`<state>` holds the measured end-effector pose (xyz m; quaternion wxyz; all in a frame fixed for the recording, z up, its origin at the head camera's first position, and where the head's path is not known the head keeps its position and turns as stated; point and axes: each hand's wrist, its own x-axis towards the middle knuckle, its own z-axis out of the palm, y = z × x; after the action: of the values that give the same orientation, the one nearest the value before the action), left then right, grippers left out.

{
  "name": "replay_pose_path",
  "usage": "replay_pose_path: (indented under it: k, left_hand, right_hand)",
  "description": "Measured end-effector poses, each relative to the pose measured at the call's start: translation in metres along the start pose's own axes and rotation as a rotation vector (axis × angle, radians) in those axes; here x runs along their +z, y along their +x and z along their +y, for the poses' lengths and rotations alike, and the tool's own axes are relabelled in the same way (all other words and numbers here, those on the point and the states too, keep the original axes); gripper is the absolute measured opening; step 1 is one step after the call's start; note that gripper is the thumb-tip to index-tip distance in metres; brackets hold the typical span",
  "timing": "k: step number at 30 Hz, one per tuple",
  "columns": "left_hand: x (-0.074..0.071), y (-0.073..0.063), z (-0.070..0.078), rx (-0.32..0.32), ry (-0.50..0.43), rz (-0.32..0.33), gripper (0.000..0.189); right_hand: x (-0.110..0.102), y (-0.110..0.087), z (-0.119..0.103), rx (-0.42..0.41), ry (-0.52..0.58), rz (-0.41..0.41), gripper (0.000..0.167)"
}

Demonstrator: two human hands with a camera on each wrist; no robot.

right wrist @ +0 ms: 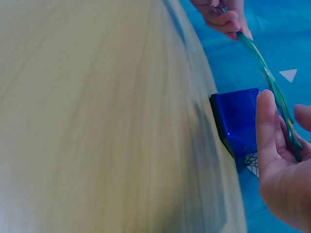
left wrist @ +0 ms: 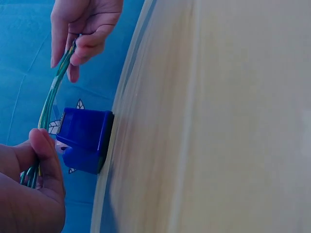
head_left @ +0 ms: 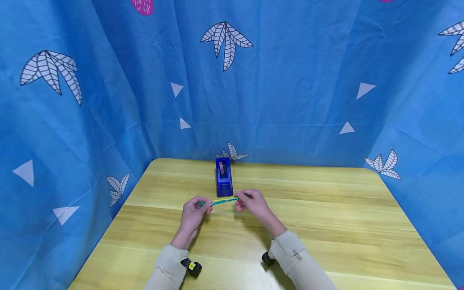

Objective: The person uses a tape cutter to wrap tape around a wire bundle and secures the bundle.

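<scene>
A thin bundle of green and yellow wires (head_left: pixel 224 200) is stretched between my two hands above the table. My left hand (head_left: pixel 193 213) pinches its left part between thumb and fingers, with looped ends showing below the grip in the left wrist view. At the other end, my right hand (head_left: pixel 255 203) holds the bundle in its fingers; in the right wrist view the wire ends (right wrist: pixel 295 150) lie against them. A whitish patch wraps part of the bundle (left wrist: pixel 54 85). Just beyond the hands stands a blue tape dispenser (head_left: pixel 224 190), touched by neither.
The dispenser carries a roll of tape (head_left: pixel 222 167) at its far end. Everything is on a light wooden table (head_left: pixel 326 209) with rounded far corners. A blue patterned curtain (head_left: pixel 290 80) encloses the back and sides. Dark wrist cameras hang at both sleeves.
</scene>
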<state>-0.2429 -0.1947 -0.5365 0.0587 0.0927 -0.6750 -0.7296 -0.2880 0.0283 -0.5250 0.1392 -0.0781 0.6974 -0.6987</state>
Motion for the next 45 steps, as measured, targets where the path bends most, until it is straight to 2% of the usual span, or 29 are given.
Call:
replay_pose_path:
  k: [6, 10, 16, 23, 29, 31, 36, 39, 45]
  left_hand:
    - [0.0, 0.001, 0.004, 0.025, 0.033, 0.012, 0.015]
    - [0.0, 0.001, 0.004, 0.03, 0.033, 0.023, 0.014]
    - [0.002, -0.001, 0.0, -0.021, 0.032, 0.007, 0.021]
    - [-0.001, 0.001, -0.004, -0.05, -0.114, 0.047, 0.031]
    - [0.002, 0.006, -0.002, -0.166, -0.187, -0.011, 0.025]
    - [0.003, 0.008, -0.002, -0.187, -0.215, -0.006, 0.02]
    - [0.006, 0.013, -0.003, -0.162, -0.237, 0.021, 0.007]
    - [0.007, 0.014, -0.004, -0.116, -0.235, 0.037, 0.004]
    - [0.006, 0.015, -0.005, -0.046, -0.251, 0.069, 0.01]
  right_hand:
    - [0.002, 0.002, -0.004, 0.072, 0.033, 0.018, 0.027]
    - [0.002, 0.002, -0.004, 0.067, 0.049, 0.023, 0.022]
    - [0.0, -0.002, -0.002, 0.028, 0.008, 0.038, 0.018]
    - [0.003, -0.003, -0.007, -0.028, -0.058, 0.016, 0.019]
    - [0.0, -0.002, -0.01, -0.062, -0.094, 0.012, 0.018]
    - [-0.002, -0.001, -0.011, -0.088, -0.107, -0.001, 0.018]
    - [-0.004, 0.0, -0.01, -0.134, -0.129, -0.023, 0.019]
    - [-0.003, 0.0, -0.01, -0.15, -0.129, -0.02, 0.019]
    - [0.0, 0.003, -0.005, -0.108, -0.083, -0.024, 0.031]
